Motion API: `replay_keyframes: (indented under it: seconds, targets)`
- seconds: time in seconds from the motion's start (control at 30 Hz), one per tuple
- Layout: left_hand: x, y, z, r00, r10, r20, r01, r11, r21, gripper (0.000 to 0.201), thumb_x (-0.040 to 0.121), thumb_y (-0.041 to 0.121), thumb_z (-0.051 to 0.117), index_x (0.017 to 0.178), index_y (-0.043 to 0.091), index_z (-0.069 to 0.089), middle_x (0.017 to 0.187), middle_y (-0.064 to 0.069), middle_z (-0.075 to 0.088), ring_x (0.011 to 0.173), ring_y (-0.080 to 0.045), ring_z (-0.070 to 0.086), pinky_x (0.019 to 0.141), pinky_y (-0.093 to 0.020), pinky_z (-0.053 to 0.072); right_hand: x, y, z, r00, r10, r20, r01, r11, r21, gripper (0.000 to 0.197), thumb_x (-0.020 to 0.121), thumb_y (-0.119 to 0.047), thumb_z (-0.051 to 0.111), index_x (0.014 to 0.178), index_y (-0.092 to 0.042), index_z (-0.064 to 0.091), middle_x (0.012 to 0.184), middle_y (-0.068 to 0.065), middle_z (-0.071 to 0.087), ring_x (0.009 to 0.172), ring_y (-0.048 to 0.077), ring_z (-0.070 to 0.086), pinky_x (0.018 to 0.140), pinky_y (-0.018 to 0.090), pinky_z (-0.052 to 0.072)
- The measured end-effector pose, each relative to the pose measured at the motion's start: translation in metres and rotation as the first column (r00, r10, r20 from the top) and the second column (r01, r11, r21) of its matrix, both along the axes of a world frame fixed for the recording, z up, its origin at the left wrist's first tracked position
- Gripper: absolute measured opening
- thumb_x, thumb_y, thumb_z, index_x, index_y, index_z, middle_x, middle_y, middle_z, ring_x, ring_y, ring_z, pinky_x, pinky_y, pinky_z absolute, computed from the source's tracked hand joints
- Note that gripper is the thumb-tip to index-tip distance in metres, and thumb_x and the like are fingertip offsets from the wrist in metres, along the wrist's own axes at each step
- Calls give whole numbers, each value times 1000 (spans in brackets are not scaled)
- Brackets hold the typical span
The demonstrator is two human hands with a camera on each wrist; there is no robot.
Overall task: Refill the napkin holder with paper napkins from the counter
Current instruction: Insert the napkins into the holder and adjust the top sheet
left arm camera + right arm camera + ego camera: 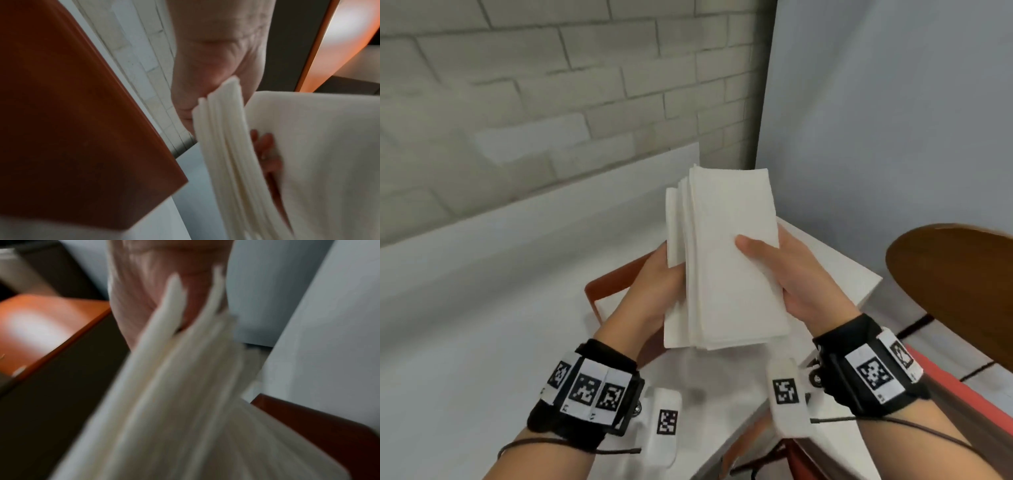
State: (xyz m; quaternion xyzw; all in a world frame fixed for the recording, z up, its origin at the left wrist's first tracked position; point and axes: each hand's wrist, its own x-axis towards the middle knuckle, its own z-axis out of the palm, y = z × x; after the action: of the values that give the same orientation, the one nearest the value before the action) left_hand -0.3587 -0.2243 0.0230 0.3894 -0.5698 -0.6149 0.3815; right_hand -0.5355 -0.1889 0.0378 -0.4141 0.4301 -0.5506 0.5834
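A thick stack of white paper napkins (pixel 726 260) is held up in the air between both hands. My right hand (pixel 787 274) grips its right edge, thumb across the top sheet. My left hand (pixel 654 284) holds the left edge, its fingers hidden behind the paper. Under the hands an orange-brown napkin holder (pixel 606 284) stands on the white counter (pixel 482 308), mostly hidden. In the left wrist view the napkin stack (pixel 236 146) fans out beside the holder's wall (pixel 72 113). The right wrist view is blurred, showing the napkins (pixel 185 386) against the palm.
A brick wall (pixel 551 85) runs behind the counter, and a grey panel (pixel 893 120) closes the right side. A round brown chair seat (pixel 955 284) sits at the right, past the counter's corner. A red-orange edge (pixel 962 394) lies near my right wrist.
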Motion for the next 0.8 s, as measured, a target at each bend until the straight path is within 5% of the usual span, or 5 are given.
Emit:
replay_keyframes:
  seconds: [0.13, 0.3, 0.5, 0.67, 0.8]
  targets:
    - [32, -10, 1, 982, 140, -128, -131, 989, 74, 31, 91, 22, 61, 121, 23, 60, 109, -4, 72, 97, -21, 70, 77, -35, 59, 46, -28, 4, 990, -35, -140, 28, 998, -49, 33, 87, -18, 68, 119, -18, 61, 109, -2, 73, 97, 18, 71, 80, 31, 57]
    - [59, -25, -7, 960, 266, -92, -258, 962, 91, 43, 85, 39, 67, 125, 31, 57, 117, -2, 69, 105, -23, 67, 93, -47, 52, 80, -47, 2, 974, 7, -228, -25, 997, -77, 31, 86, -24, 69, 116, -19, 61, 105, -4, 73, 92, 14, 71, 78, 31, 57]
    - [62, -32, -1, 947, 289, -136, -283, 957, 61, 31, 91, 32, 60, 122, 29, 59, 113, -1, 71, 101, -20, 69, 89, -44, 55, 81, -65, 1, 969, 130, -211, -144, 988, -54, 33, 88, -23, 67, 120, -20, 59, 112, -2, 71, 101, 17, 69, 86, 34, 56]
    - [59, -36, 4, 877, 462, -134, -472, 879, -61, 20, 95, 26, 52, 114, 29, 57, 111, -4, 69, 102, -25, 67, 83, -41, 56, 82, -79, -1, 948, 2, -319, -54, 987, -153, 41, 82, -20, 73, 120, -22, 57, 113, -6, 69, 100, 13, 68, 83, 31, 55]
    - [52, -29, 0, 815, 537, -219, -567, 817, -104, 45, 88, 67, 34, 114, 37, 55, 114, -2, 66, 108, -24, 63, 91, -51, 51, 84, -80, -15, 944, -59, -325, -21, 971, -237, 39, 80, -16, 76, 107, -36, 56, 109, -9, 67, 98, 7, 66, 80, 26, 56]
